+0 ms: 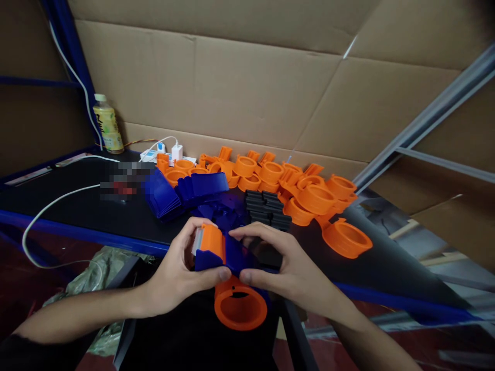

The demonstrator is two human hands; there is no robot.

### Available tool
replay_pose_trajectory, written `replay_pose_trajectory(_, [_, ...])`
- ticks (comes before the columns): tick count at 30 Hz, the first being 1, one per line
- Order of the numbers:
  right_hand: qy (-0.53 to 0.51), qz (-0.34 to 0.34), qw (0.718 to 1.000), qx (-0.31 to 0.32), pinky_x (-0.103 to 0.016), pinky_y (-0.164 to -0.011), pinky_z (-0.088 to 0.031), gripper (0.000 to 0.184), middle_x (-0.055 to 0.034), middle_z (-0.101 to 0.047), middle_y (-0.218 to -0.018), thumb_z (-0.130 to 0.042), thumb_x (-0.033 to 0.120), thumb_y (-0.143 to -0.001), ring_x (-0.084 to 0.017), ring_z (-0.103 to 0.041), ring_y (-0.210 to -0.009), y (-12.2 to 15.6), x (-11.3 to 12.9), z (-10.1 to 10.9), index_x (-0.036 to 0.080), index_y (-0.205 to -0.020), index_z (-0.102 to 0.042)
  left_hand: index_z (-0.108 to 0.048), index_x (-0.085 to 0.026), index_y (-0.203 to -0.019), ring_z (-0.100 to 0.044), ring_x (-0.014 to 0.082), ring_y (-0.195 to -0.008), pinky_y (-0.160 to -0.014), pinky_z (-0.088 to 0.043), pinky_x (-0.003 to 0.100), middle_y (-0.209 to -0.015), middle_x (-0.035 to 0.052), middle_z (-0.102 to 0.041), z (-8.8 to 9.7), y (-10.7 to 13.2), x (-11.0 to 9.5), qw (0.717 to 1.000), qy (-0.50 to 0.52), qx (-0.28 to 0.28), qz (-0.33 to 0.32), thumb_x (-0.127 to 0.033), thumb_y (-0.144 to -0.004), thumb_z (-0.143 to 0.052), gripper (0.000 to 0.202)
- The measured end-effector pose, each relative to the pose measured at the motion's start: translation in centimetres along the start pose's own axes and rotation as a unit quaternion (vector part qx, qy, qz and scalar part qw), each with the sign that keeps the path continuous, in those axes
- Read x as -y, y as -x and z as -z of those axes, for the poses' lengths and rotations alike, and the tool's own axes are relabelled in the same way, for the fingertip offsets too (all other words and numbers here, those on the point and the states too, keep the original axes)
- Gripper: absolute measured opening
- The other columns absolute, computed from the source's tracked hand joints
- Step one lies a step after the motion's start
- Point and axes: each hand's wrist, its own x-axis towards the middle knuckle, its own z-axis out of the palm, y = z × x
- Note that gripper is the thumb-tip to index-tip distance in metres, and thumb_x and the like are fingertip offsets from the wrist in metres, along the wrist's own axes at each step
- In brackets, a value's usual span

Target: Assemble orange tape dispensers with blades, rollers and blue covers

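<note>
A tape dispenser (240, 309) with an orange ring, blue plates and a clear serrated cutting edge is held over the table's near edge, ring toward me. My left hand (184, 273) wraps round its head end, thumb lying along the blue plate and fingers behind the toothed edge. On the other side, my right hand (276, 257) grips the blue part between thumb and fingertips. Just beyond the hands lie loose blue plates (220, 208) and a stack of black grooved pieces (266, 206).
Several orange dispenser frames (315, 198) are heaped along the cardboard wall (232, 82). Fanned blue plates (162, 196) lie to the left. A yellow-labelled bottle (108, 126), a white charger (177, 152) and a white cable (58, 198) are further left. A metal frame bar (425, 121) slants at right.
</note>
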Motion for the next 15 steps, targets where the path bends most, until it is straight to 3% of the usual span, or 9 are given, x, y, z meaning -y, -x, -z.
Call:
replay_pose_trajectory(3, [-0.108, -0.042, 0.993, -0.002, -0.024, -0.074, -0.048, 0.035, 0.0005, -0.066, -0.093, -0.078, 0.039, -0.082, -0.013, -0.058, -0.083, -0.2, -0.3, -0.5, 0.025, -0.112, -0.07, -0.05, -0.028, -0.121, -0.058, 0.0154, -0.079, -0.074, -0.049, 0.026, -0.091, -0.0018, -0.06, 0.0, 0.3, -0.1, 0.999, -0.014, 0.021, -0.023, -0.028, -0.073, -0.085, 0.059])
replay_pose_trajectory(7, [-0.254, -0.088, 0.963, 0.013, -0.022, -0.065, -0.045, 0.03, 0.0008, -0.06, -0.084, -0.077, 0.042, -0.081, -0.012, -0.055, -0.076, -0.2, -1.0, -1.6, 0.021, -0.101, -0.067, -0.055, -0.029, -0.121, -0.062, 0.0188, -0.085, -0.078, -0.051, 0.029, -0.099, 0.0014, -0.063, 0.2, 0.3, 0.2, 0.995, -0.023, 0.056, -0.085, -0.024, -0.067, -0.088, 0.063])
replay_pose_trajectory(15, [-0.377, -0.132, 0.917, -0.004, -0.02, -0.065, -0.045, 0.035, 0.0015, -0.057, -0.081, -0.087, 0.039, -0.07, -0.01, -0.054, -0.073, -0.4, -1.4, -2.5, 0.018, -0.081, -0.061, -0.062, -0.027, -0.121, -0.059, 0.0234, -0.093, -0.079, -0.051, 0.033, -0.107, 0.0067, -0.057, 1.1, -0.3, 0.3, 0.985, -0.08, 0.078, -0.135, -0.023, -0.059, -0.092, 0.069])
